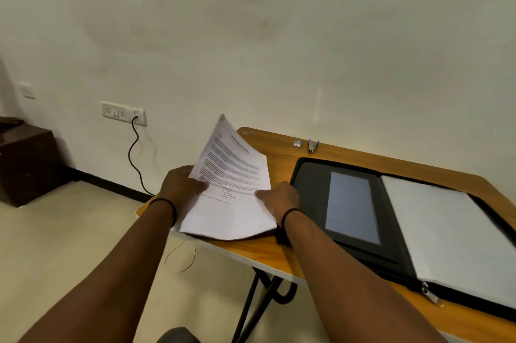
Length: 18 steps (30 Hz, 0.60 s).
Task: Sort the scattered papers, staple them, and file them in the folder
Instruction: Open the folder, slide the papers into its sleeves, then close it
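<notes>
A stack of printed white papers [231, 175] stands tilted over the left end of the wooden table [282, 152], its top corner curling up. My left hand [181, 186] grips the stack's left edge, thumb on the front sheet. My right hand [282, 197] holds the right edge near the bottom, thumb on the page. To the right lies an open black zip folder [357, 203] with white sheets [452, 231] in its right half. A small purple stapler [313, 145] lies at the table's far edge.
A little white box [297, 143] sits beside the stapler. A black cable [135, 152] runs from a wall socket [122, 113] down to the floor. A dark wooden cabinet [28, 161] stands at the left. The table's black legs [259, 300] show below its front edge.
</notes>
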Each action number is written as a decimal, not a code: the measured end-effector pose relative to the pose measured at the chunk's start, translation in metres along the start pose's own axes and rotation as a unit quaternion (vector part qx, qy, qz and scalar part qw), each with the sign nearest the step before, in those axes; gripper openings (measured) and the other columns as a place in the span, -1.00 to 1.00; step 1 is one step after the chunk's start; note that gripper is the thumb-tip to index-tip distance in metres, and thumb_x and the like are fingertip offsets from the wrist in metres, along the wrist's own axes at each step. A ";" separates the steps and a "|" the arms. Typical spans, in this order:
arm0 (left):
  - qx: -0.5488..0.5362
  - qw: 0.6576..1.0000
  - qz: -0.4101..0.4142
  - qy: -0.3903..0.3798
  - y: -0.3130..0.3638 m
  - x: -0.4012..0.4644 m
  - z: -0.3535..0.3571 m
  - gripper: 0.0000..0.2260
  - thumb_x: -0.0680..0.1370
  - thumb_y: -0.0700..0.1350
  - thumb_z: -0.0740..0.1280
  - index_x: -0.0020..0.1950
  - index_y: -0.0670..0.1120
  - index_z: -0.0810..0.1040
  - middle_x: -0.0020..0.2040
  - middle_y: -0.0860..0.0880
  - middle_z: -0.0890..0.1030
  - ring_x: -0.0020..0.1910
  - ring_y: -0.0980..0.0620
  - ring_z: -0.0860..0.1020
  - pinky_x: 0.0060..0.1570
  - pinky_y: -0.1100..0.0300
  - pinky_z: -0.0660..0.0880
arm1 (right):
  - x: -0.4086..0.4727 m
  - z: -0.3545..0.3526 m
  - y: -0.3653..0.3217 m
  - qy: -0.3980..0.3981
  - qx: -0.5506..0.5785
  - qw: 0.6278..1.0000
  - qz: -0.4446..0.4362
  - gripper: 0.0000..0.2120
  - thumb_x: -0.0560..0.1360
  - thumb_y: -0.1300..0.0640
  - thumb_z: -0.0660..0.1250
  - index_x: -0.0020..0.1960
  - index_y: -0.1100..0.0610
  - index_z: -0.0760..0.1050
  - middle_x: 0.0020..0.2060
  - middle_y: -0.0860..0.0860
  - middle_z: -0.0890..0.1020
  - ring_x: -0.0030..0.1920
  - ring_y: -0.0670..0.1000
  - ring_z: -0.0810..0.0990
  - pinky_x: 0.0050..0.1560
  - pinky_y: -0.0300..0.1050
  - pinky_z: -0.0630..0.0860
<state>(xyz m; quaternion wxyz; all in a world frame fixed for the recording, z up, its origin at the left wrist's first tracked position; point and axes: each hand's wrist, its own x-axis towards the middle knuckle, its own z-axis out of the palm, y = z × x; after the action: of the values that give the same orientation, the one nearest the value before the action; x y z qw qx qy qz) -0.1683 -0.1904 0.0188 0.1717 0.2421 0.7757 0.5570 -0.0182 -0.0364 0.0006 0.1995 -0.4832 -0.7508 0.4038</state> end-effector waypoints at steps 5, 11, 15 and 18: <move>-0.177 0.979 0.096 -0.034 0.047 -0.027 0.000 -0.82 0.51 -0.39 0.36 0.05 -0.18 0.59 -0.08 -0.08 0.66 -0.28 0.10 0.67 -0.33 0.30 0.57 | -0.015 -0.023 0.007 -0.036 0.268 0.962 -0.024 -0.70 0.54 -0.03 0.40 0.16 0.13 0.50 0.02 -0.01 0.66 -0.06 0.00 0.66 -0.15 -0.17 0.59; -0.235 0.951 0.082 -0.184 0.073 -0.030 0.059 -0.67 0.54 -0.35 0.36 0.30 -0.24 0.53 0.16 -0.20 0.66 0.07 -0.16 0.67 0.00 0.03 0.63 | -0.014 -0.102 0.040 0.007 0.388 0.918 -0.079 -0.78 0.55 0.14 0.41 0.17 0.16 0.57 0.03 0.09 0.71 0.00 0.11 0.71 0.05 0.13 0.64; -0.220 0.945 0.015 -0.242 0.084 -0.034 0.129 -0.73 0.56 -0.32 0.37 0.26 -0.22 0.56 0.19 -0.20 0.65 0.04 -0.16 0.66 -0.07 0.05 0.65 | -0.007 -0.156 0.077 0.081 0.313 0.944 -0.064 -0.81 0.56 0.14 0.38 0.15 0.15 0.59 0.08 0.10 0.69 -0.01 0.07 0.69 0.05 0.03 0.63; 0.148 0.972 0.012 -0.183 0.078 -0.026 0.175 -0.78 0.53 -0.02 0.44 0.02 -0.17 0.60 0.06 -0.25 0.66 -0.08 -0.15 0.64 -0.13 0.07 0.55 | -0.004 -0.189 0.118 0.135 -0.032 0.990 -0.025 -0.63 0.54 -0.03 0.37 0.26 0.15 0.50 0.14 0.07 0.62 0.09 0.10 0.60 -0.05 -0.13 0.47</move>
<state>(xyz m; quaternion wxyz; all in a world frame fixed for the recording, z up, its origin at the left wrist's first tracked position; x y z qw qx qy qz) -0.0390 -0.0477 0.0362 0.2662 0.3716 0.8021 0.3843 0.1809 0.0623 0.0196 0.2939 -0.5204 -0.7412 0.3058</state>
